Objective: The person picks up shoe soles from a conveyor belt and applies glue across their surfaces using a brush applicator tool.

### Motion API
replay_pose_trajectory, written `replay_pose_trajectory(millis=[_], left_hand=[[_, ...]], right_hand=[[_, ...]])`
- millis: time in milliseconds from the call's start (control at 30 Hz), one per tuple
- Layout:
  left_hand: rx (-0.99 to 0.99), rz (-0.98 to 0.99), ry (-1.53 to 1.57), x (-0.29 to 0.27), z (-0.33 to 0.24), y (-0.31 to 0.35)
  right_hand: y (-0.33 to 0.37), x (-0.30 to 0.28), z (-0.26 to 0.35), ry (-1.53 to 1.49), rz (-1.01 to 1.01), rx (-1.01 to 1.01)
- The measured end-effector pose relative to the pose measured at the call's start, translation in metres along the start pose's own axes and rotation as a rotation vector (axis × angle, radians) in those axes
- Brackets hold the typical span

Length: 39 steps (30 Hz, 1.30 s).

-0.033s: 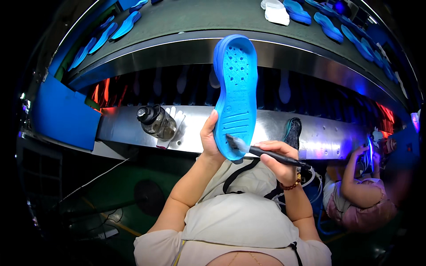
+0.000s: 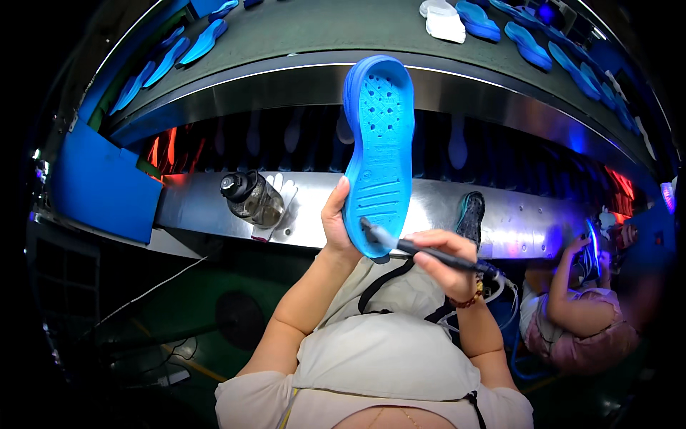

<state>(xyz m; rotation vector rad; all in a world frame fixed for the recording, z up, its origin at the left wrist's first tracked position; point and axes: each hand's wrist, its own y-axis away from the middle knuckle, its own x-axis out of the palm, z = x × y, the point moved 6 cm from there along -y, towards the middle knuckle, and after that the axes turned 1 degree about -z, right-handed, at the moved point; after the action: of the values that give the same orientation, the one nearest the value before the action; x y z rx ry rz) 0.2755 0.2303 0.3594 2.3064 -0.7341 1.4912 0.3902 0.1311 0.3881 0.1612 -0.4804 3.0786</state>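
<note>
**Blue sole held up to the eyes, brush-like tool at its near end**

Sole stood long-ways in front of the wearer, lifted clear of the desk, its hollow, grooved face turned to the head camera. Likely held so to keep the recess, ribs and far cluster of holes in plain sight.

Left grip had the sole by its near left edge: thumb along the rim, other fingers mostly hidden behind. Probably a rim hold to leave the inner face uncovered.

Right grip was closed round the tool's black handle, pen fashion, presumably for fine control. The pale, dark-tipped head lay over the ribs; whether it pressed on the surface, could not tell. Pale tubes hung behind that wrist, out of the sole's way.

Desk beyond: bottle and white gloves to the left, a dark shoe to the right. Set to the sides, perhaps to leave the middle for handling.

Farther up, a green belt carried more blue soles and a white piece. Far right, a co-worker sat with arms raised toward the same desk.
</note>
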Motion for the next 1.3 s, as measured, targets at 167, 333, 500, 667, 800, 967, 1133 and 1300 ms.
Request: replay_pose_trajectory(millis=[167,333,500,667,800,967,1133,1300], left_hand=[[-0.027,0.011,0.033,0.003,-0.006,-0.003],[-0.057,0.006,0.034,0.003,-0.013,-0.005],[-0.124,0.055,0.034,0.014,-0.015,-0.012],[-0.360,0.077,0.055,0.012,-0.007,-0.008],[-0.600,0.147,-0.339,0.028,0.007,0.003],[-0.836,0.189,-0.599,0.027,0.015,0.014],[-0.868,0.153,-0.628,0.023,0.010,0.013],[-0.795,0.215,-0.625,0.029,0.004,0.010]], right_hand=[[-0.015,-0.009,0.021,0.119,0.094,-0.060],[-0.025,0.000,0.035,0.295,0.304,-0.210],[-0.020,0.007,0.039,0.359,0.329,-0.228],[-0.018,0.003,0.051,0.315,0.471,-0.247],[-0.018,0.000,0.045,0.442,0.546,-0.231],[-0.015,-0.005,0.053,0.473,0.650,-0.164],[-0.004,-0.008,0.045,0.783,0.796,-0.097],[-0.020,-0.027,0.058,0.813,0.734,-0.088]])
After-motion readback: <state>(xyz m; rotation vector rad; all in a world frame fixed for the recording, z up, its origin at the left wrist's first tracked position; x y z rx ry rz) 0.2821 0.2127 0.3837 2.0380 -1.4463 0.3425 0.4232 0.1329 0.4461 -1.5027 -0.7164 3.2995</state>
